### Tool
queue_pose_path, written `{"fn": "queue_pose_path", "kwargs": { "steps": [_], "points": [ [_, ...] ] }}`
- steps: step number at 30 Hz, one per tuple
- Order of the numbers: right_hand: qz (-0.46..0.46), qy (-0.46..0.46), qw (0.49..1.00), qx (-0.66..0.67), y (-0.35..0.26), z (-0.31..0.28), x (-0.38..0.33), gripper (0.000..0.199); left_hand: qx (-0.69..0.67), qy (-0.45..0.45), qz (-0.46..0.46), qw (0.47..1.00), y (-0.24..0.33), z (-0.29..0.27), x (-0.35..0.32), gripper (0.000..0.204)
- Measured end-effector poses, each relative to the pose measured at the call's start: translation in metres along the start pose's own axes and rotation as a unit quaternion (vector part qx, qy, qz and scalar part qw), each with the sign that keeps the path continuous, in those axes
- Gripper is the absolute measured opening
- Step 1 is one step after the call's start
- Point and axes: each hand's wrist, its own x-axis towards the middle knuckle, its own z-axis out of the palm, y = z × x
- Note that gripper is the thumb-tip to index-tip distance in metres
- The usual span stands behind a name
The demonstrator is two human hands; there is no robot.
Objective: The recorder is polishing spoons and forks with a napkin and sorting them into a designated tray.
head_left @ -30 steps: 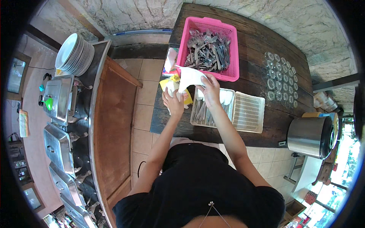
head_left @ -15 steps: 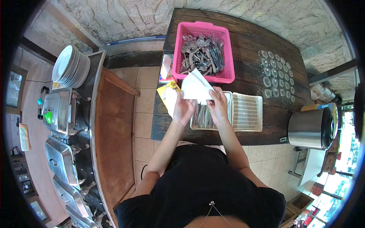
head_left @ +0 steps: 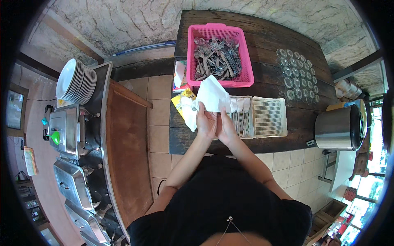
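Note:
A white paper napkin (head_left: 213, 95) is held up in front of me, over the near edge of the dark wooden table. My left hand (head_left: 207, 123) grips its lower left edge with the thumb on top. Close beside it, my right hand (head_left: 225, 128) pinches the lower right edge. Behind the hands lies a cream plastic basket (head_left: 251, 130) with cutlery whose ends are wrapped in white napkins; the hands hide its left part. Left of the napkin sits a yellow packet (head_left: 177, 102) with white napkins (head_left: 189, 116) on it. Beyond stands a pink basket (head_left: 242, 83) heaped with loose forks and other cutlery (head_left: 217, 57).
A second cream basket (head_left: 269, 117) adjoins the first on its right. Rows of upturned glasses (head_left: 296, 82) and a large steel pot (head_left: 334, 128) are further right. On the left counter stand stacked white plates (head_left: 76, 82) and steel chafing dishes (head_left: 65, 131).
My right hand has moved left, closer to my left hand. The napkin stays held between them, and more of the wrapped cutlery in the basket now shows.

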Motion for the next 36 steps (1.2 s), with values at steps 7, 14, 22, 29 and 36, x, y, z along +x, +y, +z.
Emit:
{"fn": "queue_pose_path", "kwargs": {
  "steps": [7,14,22,29,36],
  "points": [
    [-0.08,0.062,0.995,0.024,-0.021,0.022,0.008,0.037,0.008,0.035,0.017,0.999,0.028,-0.019,0.016,0.034],
    [-0.097,0.09,0.991,0.01,-0.019,0.019,0.004,0.036,0.058,-0.003,0.063,0.996,0.038,-0.017,0.016,0.038],
    [-0.158,0.124,0.979,0.022,-0.037,0.011,0.012,0.036,0.121,-0.019,0.088,0.989,0.053,-0.025,0.015,0.043],
    [-0.195,0.126,0.971,0.05,-0.049,0.002,0.017,0.033,0.135,0.003,0.093,0.987,0.054,-0.023,0.011,0.042],
    [-0.204,0.136,0.968,0.045,-0.047,0.006,0.014,0.033,0.239,0.111,0.046,0.964,0.054,-0.045,0.017,0.041]
  ]
}}
